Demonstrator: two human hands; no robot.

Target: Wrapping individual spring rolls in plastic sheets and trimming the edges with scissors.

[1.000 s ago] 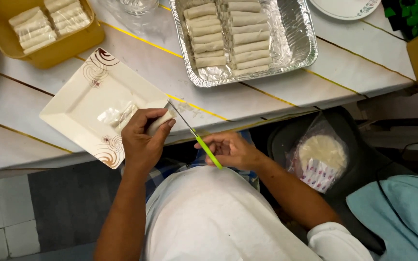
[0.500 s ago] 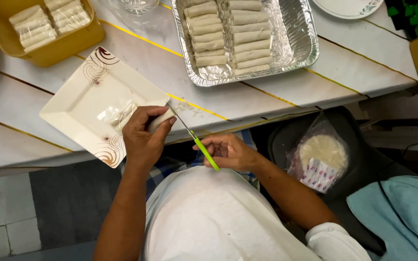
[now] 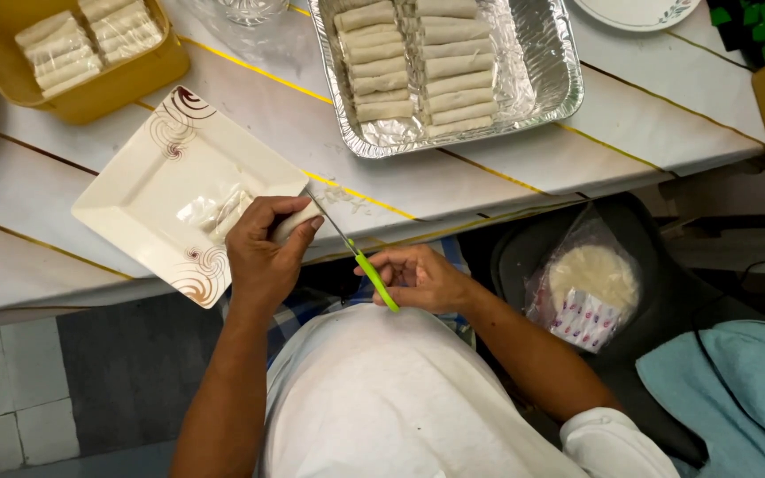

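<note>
The left hand (image 3: 263,252) is closed around a pale roll (image 3: 298,221) at the near corner of a square cream plate (image 3: 148,177), fingers wrapped over it just at the worktop (image 3: 453,181) edge. The right hand (image 3: 418,276) pinches the green handle of a knife (image 3: 360,261), whose thin blade slants up toward the roll and meets it near the left fingertips. The two hands sit near each other, the right one below the worktop edge over the person's lap, the left one on the edge itself.

The plate overhangs the near edge slightly, and a clear wrapper piece (image 3: 214,211) lies on it beside the roll. Beyond, well apart, a foil tray (image 3: 551,71) holds two rows of rolls, and a yellow container (image 3: 90,88) at the far left holds more. A bare strip of worktop runs between plate and foil tray. To the right, below the worktop, a plastic bag of round wrappers (image 3: 588,283) rests on a dark chair (image 3: 524,257).
</note>
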